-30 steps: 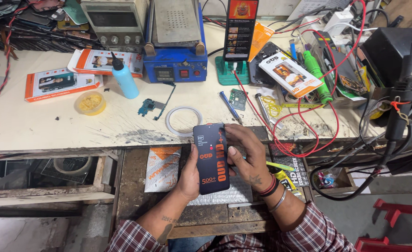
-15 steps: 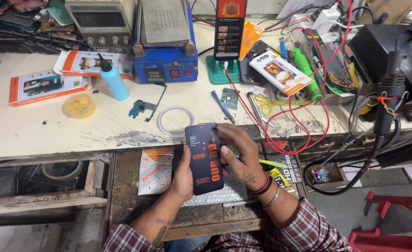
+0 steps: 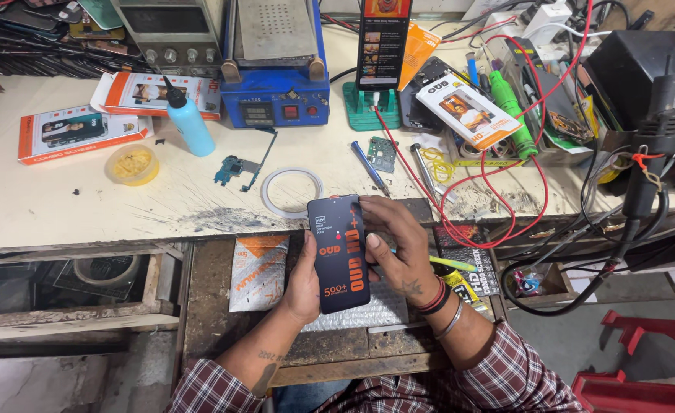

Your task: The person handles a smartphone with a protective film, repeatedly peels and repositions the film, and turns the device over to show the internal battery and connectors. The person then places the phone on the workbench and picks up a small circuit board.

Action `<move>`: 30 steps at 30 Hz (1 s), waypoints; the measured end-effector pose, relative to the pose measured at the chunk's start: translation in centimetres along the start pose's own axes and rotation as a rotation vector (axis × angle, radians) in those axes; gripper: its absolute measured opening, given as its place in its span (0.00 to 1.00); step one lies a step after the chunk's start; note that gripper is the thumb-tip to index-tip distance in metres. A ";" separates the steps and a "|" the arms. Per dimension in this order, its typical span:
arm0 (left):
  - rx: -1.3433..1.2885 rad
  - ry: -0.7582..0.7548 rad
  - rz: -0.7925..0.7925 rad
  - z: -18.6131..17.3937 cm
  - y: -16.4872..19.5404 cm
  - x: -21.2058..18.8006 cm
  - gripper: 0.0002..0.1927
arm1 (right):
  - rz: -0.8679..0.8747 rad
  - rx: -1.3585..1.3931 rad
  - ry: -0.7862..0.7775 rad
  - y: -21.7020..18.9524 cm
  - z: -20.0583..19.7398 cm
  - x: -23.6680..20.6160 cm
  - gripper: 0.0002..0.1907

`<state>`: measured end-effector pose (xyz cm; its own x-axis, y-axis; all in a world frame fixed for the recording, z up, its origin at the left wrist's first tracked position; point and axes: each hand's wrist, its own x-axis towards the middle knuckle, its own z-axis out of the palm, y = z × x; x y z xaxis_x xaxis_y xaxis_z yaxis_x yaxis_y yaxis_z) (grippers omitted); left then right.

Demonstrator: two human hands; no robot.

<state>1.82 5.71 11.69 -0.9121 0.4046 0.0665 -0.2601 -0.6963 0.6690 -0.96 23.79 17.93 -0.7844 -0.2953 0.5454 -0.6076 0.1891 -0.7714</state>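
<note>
Both hands, left hand [image 3: 304, 281] and right hand [image 3: 398, 248], grip the dark phone screen [image 3: 339, 252] by its long edges as before, now nearer the counter [image 3: 85, 206] edge, above the open drawer.

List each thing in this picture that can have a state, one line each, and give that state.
dark phone screen panel: held upright between both hands, film still on.
left hand: grips the panel's left edge.
right hand: fingers on the panel's right edge.
phone on green stand: lit, cable plugged in.
blue squeeze bottle: upright, capped.
tape ring: lying flat.
small yellow tub: open.
</note>
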 end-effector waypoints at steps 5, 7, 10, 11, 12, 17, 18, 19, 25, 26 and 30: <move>-0.044 -0.035 0.015 -0.1 -0.1 0.2 0.45 | 0.004 0.010 0.001 0.0 -0.1 0.0 0.23; -0.056 -0.041 0.020 -0.1 -0.3 0.0 0.44 | -0.009 -0.016 -0.001 0.0 -0.1 -0.1 0.23; -0.065 -0.035 0.009 -0.1 -0.4 -0.2 0.45 | -0.018 -0.014 0.002 0.1 0.1 -0.3 0.23; -0.055 -0.035 0.012 -0.2 -0.4 -0.3 0.45 | -0.017 -0.008 0.001 0.1 0.1 -0.4 0.23; -0.045 -0.035 0.017 -0.2 -0.4 -0.4 0.45 | -0.018 0.001 0.004 0.1 0.2 -0.6 0.23; -0.013 -0.036 0.017 -0.5 -0.4 -0.6 0.45 | -0.016 0.038 0.003 0.4 0.6 -0.7 0.22; -0.015 -0.032 0.011 -0.5 -0.4 -0.6 0.45 | -0.011 0.034 0.004 0.4 0.7 -0.7 0.23; -0.018 -0.029 0.006 -0.6 -0.4 -0.7 0.45 | -0.006 0.030 0.003 0.5 0.7 -0.8 0.23; -0.010 -0.040 0.016 -0.6 -0.4 -0.8 0.46 | -0.008 0.053 -0.003 0.6 0.9 -1.0 0.22; -0.006 -0.035 0.009 -0.6 -0.4 -0.9 0.45 | -0.001 0.065 -0.001 0.6 0.9 -1.0 0.22; -0.001 -0.039 -0.001 -0.6 -0.3 -0.9 0.45 | -0.003 0.036 -0.006 0.7 0.9 -1.1 0.23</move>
<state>2.51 5.19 11.01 -0.8989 0.4278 0.0949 -0.2610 -0.6967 0.6683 -0.39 23.44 16.49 -0.7816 -0.3011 0.5463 -0.6053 0.1546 -0.7809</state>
